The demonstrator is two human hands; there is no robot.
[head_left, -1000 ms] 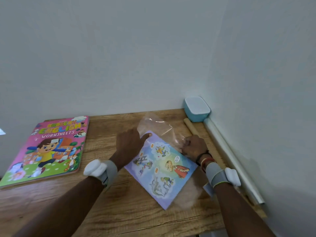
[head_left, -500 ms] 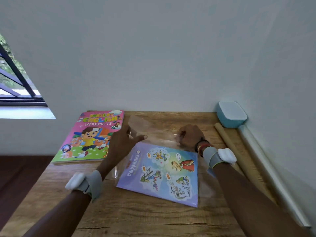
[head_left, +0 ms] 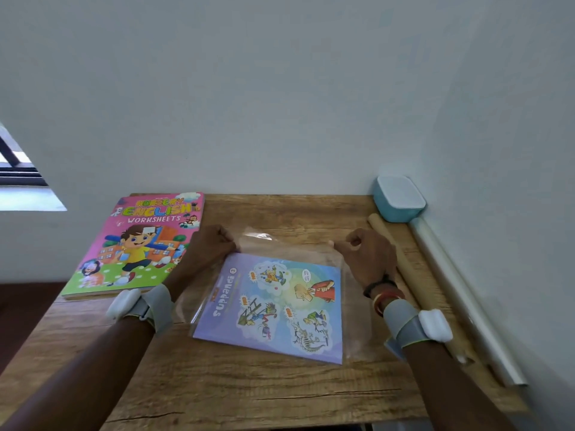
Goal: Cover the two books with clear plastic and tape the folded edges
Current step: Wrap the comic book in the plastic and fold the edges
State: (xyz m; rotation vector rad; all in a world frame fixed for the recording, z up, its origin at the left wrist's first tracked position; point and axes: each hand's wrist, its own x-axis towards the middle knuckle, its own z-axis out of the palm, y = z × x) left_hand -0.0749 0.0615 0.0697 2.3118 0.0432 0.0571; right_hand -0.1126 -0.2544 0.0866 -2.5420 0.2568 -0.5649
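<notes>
At the far right corner of the desk [head_left: 280, 396], a teal box [head_left: 399, 199] with a pale lid is sitting closed, so its contents cannot be told. Beside it, two rolls are lying along the right edge, a brown one [head_left: 413, 284] and a whitish one [head_left: 460, 293], their long axes running from the far corner toward the near edge. Near the middle of the desk, the purple comic book [head_left: 273, 309] is resting flat on a sheet of clear plastic [head_left: 280, 244], turned slightly askew, its title reading sideways along its left side and its long axis running roughly from the far edge to the near one. The plastic is sticking out past the book on the far, left and right sides. The left hand [head_left: 211, 244] is pinching the far left corner of the plastic with its fingers clenched on it, and the right hand [head_left: 367, 253] is gripping the far right corner likewise, both just beyond the book's far edge and apart from the book. The pink worksheets book [head_left: 140, 244] is lying flat at the far left corner, well clear of both hands' fingers.
</notes>
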